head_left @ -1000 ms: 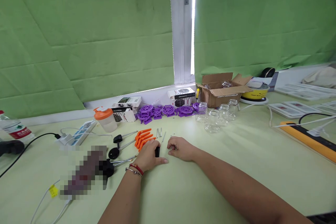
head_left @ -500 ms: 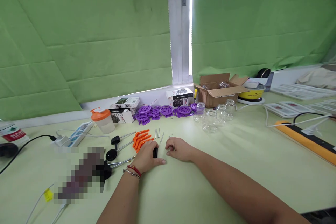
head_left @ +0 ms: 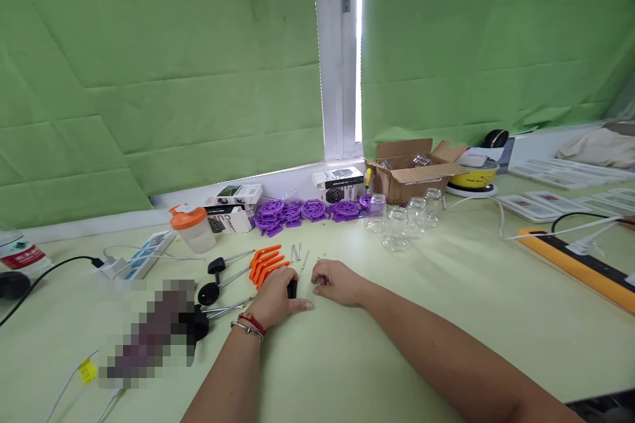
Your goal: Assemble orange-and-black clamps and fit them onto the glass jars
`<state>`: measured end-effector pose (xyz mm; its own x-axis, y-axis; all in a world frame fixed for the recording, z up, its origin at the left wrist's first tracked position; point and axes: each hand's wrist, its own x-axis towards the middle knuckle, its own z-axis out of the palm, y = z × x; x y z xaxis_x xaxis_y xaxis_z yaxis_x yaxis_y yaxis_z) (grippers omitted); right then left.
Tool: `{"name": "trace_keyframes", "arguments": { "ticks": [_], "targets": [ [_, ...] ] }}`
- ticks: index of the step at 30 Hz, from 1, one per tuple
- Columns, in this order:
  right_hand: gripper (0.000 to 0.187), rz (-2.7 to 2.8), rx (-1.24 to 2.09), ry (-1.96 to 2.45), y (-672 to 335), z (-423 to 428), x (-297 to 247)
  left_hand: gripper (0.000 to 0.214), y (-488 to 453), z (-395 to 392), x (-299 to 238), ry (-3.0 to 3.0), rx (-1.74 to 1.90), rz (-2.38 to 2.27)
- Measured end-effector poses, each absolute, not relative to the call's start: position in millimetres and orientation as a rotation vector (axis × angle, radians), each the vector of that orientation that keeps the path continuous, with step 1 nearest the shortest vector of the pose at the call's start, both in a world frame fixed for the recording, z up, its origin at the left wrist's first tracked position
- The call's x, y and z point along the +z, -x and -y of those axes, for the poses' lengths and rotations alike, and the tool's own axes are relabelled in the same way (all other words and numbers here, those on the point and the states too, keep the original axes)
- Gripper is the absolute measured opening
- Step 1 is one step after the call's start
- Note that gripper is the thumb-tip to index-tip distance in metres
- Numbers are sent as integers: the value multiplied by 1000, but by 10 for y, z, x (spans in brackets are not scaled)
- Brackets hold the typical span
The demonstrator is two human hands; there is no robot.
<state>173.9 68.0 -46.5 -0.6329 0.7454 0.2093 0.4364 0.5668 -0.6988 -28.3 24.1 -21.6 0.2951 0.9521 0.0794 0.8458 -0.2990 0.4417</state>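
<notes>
My left hand [head_left: 278,296] rests on the table with its fingers curled over a small black piece [head_left: 292,288], thumb stretched out to the right. Most of that piece is hidden under the palm. Facing it, my right hand [head_left: 338,281] has its fingers bent in and closed; whatever they hold, if anything, cannot be made out. Orange plastic handles [head_left: 265,263] lie just beyond my left hand. Between and behind the hands are several thin metal pins [head_left: 296,252]. Tiny bits [head_left: 322,256] lie behind my right fingers. Left of the handles sit black-knobbed metal rods [head_left: 209,293].
Purple plastic parts [head_left: 313,210] line the back, near printed boxes [head_left: 229,219] and an open cardboard box [head_left: 414,180]. Glass jars [head_left: 395,230] stand to the right. An orange-lidded cup [head_left: 192,228] and a power strip [head_left: 149,254] are left; an orange power strip [head_left: 580,264] is right.
The whole view has shifted very slightly. Both hands keep the same pose and place on the table.
</notes>
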Motion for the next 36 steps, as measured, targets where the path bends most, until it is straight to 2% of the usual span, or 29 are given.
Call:
{"name": "trace_keyframes", "arguments": {
  "ticks": [36],
  "targets": [
    [15,2319,843,948,-1747,-676,-451,54,281,-254,-224,-2261,512,-1611]
  ]
}}
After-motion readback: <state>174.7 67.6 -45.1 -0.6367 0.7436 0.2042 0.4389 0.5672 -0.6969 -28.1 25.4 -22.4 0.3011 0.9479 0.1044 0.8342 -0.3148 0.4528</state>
